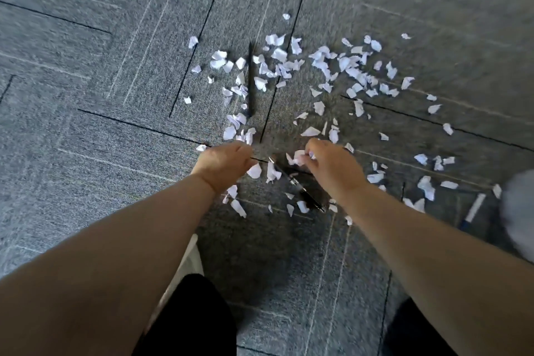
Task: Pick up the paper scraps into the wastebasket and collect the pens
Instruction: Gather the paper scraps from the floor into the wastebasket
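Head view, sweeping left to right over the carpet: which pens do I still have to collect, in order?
Black pen lying farther out → black pen with silver trim, nearer → white pen with a blue end, toward the right edge.

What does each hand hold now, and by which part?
The right hand pinches a small bunch of paper scraps by one end, at its fingertips. The left hand curls downward; whether it holds anything cannot be told.

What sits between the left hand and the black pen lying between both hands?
Only paper scraps: two lie on the carpet between the left hand and the upper end of the black pen. Nothing else visible blocks it.
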`<action>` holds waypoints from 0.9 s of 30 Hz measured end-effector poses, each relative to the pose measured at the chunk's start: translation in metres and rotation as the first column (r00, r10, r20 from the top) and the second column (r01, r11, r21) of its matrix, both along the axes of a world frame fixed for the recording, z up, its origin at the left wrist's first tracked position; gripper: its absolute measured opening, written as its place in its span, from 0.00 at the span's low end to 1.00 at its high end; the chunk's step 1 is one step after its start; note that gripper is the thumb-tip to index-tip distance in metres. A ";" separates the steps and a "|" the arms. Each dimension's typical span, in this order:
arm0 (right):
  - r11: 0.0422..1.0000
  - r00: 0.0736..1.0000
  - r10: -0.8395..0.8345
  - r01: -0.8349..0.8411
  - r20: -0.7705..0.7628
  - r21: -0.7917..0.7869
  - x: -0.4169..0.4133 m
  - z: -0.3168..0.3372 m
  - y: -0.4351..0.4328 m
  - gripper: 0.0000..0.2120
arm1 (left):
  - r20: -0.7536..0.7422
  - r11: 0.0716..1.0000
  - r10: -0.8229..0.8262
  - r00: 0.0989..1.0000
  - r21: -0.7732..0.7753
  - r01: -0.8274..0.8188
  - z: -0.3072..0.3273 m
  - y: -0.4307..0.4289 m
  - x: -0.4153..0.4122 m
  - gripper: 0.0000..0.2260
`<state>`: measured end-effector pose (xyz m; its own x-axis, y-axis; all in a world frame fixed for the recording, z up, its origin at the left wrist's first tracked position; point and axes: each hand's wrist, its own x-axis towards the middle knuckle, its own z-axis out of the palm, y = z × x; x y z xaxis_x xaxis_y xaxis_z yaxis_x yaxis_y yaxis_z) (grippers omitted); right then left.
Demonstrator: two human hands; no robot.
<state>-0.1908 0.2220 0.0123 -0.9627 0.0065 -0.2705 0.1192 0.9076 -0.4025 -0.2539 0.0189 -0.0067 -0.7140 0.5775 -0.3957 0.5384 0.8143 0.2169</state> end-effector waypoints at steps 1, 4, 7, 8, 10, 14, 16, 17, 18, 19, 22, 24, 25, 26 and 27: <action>1.000 1.000 -0.013 0.013 -0.012 0.002 0.005 0.013 0.007 0.11 | -0.011 1.000 -0.005 1.000 0.007 0.005 0.014 0.008 -0.002 0.14; 0.999 0.995 -0.053 0.054 -0.085 0.007 0.022 0.059 0.035 0.12 | -0.002 0.998 -0.015 1.000 0.061 0.015 0.066 0.042 -0.003 0.13; 0.990 0.976 -0.144 0.141 -0.164 -0.032 0.044 0.113 0.073 0.11 | -0.014 0.983 -0.083 0.996 0.162 0.084 0.125 0.095 0.009 0.13; 0.985 0.968 -0.170 0.167 -0.185 -0.029 0.052 0.132 0.087 0.11 | -0.041 0.975 -0.111 0.993 0.189 0.117 0.144 0.115 0.015 0.14; 0.975 0.949 -0.217 0.223 -0.231 -0.001 0.073 0.169 0.121 0.11 | -0.120 0.957 -0.161 0.980 0.224 0.185 0.179 0.156 0.030 0.14; 0.938 0.879 -0.323 0.346 -0.350 0.004 0.129 0.236 0.194 0.09 | -0.223 0.906 -0.241 0.945 0.297 0.301 0.242 0.243 0.067 0.15; 0.912 0.835 -0.371 0.409 -0.407 0.008 0.161 0.262 0.231 0.08 | -0.253 0.874 -0.287 0.924 0.325 0.360 0.268 0.284 0.089 0.15; 0.900 0.815 -0.384 0.435 -0.435 0.021 0.177 0.272 0.250 0.08 | -0.267 0.857 -0.307 0.914 0.340 0.387 0.278 0.304 0.100 0.15; 0.887 0.799 -0.395 0.460 -0.454 0.037 0.191 0.279 0.269 0.09 | -0.277 0.838 -0.322 0.905 0.362 0.409 0.287 0.323 0.112 0.15; 0.872 0.786 -0.411 0.487 -0.462 0.052 0.205 0.283 0.285 0.09 | -0.281 0.821 -0.338 0.899 0.380 0.427 0.293 0.342 0.124 0.14; 0.829 0.753 -0.471 0.556 -0.459 0.061 0.237 0.280 0.327 0.09 | -0.318 0.787 -0.395 0.862 0.366 0.496 0.304 0.399 0.159 0.15; 0.810 0.736 -0.507 0.585 -0.448 0.043 0.251 0.270 0.345 0.08 | -0.335 0.781 -0.426 0.841 0.333 0.528 0.300 0.433 0.179 0.15; 0.802 0.732 -0.526 0.597 -0.433 0.036 0.255 0.264 0.352 0.08 | -0.332 0.778 -0.435 0.837 0.330 0.535 0.295 0.447 0.187 0.15; 0.793 0.730 -0.541 0.608 -0.418 0.033 0.258 0.258 0.359 0.08 | -0.325 0.776 -0.436 0.839 0.337 0.534 0.289 0.459 0.193 0.15; 0.785 0.727 -0.556 0.618 -0.404 0.033 0.259 0.252 0.365 0.08 | -0.314 0.776 -0.430 0.847 0.351 0.524 0.281 0.469 0.197 0.14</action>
